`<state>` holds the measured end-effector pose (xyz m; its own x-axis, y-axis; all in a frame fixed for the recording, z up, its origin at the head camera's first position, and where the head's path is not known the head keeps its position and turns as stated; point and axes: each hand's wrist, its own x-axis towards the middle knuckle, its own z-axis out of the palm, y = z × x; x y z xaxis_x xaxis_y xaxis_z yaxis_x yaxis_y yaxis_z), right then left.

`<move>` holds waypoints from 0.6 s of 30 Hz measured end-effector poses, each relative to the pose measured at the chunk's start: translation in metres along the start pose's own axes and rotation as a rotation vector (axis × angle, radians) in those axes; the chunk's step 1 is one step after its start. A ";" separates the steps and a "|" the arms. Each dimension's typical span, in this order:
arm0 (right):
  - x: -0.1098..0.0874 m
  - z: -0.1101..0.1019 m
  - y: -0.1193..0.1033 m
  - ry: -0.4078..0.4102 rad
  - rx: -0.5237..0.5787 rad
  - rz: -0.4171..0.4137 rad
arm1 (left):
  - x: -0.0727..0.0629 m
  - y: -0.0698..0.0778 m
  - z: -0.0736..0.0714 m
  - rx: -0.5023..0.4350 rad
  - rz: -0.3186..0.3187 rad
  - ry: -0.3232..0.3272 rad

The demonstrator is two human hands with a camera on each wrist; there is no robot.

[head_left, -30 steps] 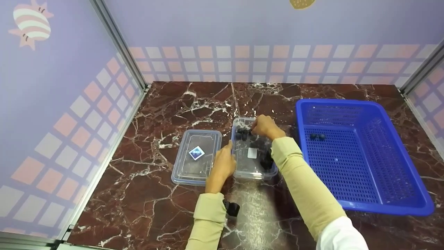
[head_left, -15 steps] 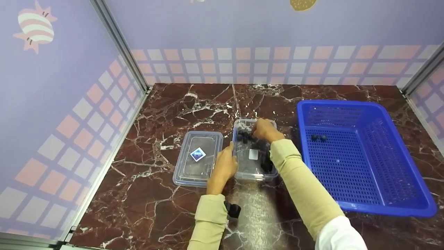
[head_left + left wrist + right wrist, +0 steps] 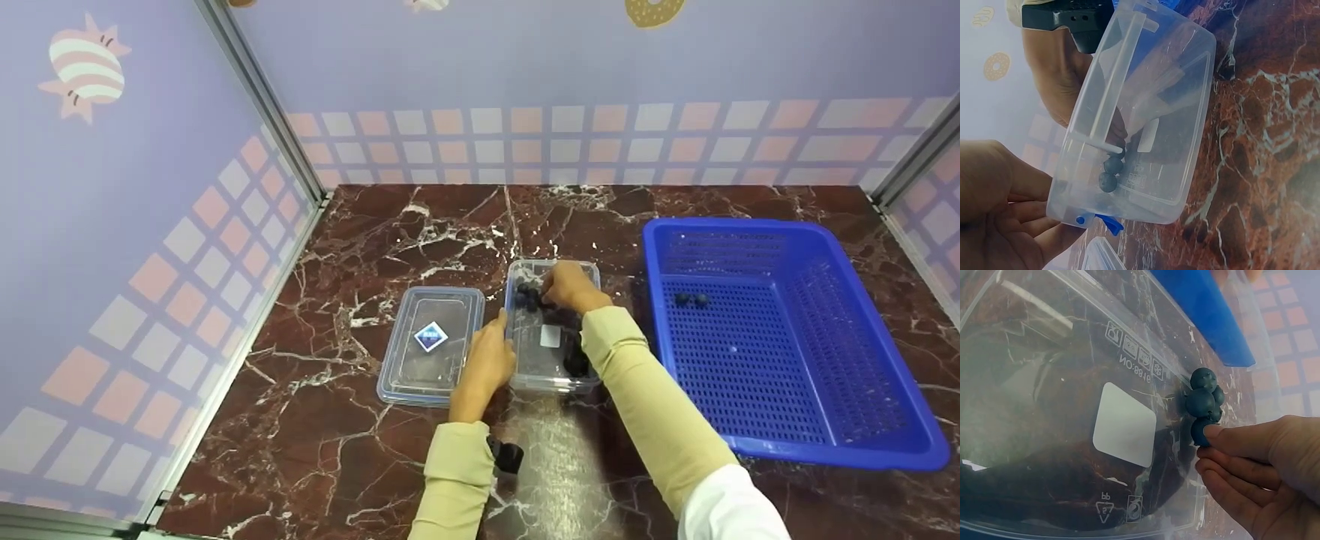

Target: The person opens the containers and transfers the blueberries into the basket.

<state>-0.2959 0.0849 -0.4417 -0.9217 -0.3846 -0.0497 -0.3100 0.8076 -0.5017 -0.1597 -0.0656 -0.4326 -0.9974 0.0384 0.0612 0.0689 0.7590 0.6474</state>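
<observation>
A clear plastic food container (image 3: 529,356) lies lidless on the table, with several blueberries (image 3: 526,296) at its far end. My right hand (image 3: 571,286) reaches into that end. In the right wrist view its thumb and fingers pinch a blueberry (image 3: 1201,432), which touches other blueberries (image 3: 1202,403) grouped beside it. My left hand (image 3: 489,360) is at the container's left side. The left wrist view shows the thumb and fingers of this hand (image 3: 1010,208) holding the container's edge near a blue clip (image 3: 1111,223).
Left of the container lies a clear lid (image 3: 420,367) with a blue rim and a diamond sticker. A blue perforated basket (image 3: 750,360) stands on the right, with two blueberries (image 3: 691,299) on its floor. Patterned walls (image 3: 465,142) enclose the marbled table (image 3: 315,450).
The head view has tilted slightly, so everything sits a little lower in it. My right hand has shifted slightly within the container's far end; the left hand stays at the edge.
</observation>
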 end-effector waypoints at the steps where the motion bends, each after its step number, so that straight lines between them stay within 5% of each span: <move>1: 0.000 0.000 0.000 0.001 0.001 0.003 | 0.000 0.000 0.000 0.001 0.002 0.001; 18: -0.003 -0.018 -0.010 -0.030 -0.006 0.074 | 0.000 0.001 0.001 -0.019 -0.011 0.006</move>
<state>-0.2941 0.0861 -0.4208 -0.9347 -0.3370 -0.1126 -0.2426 0.8368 -0.4909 -0.1598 -0.0641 -0.4331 -0.9979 0.0260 0.0590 0.0586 0.7470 0.6622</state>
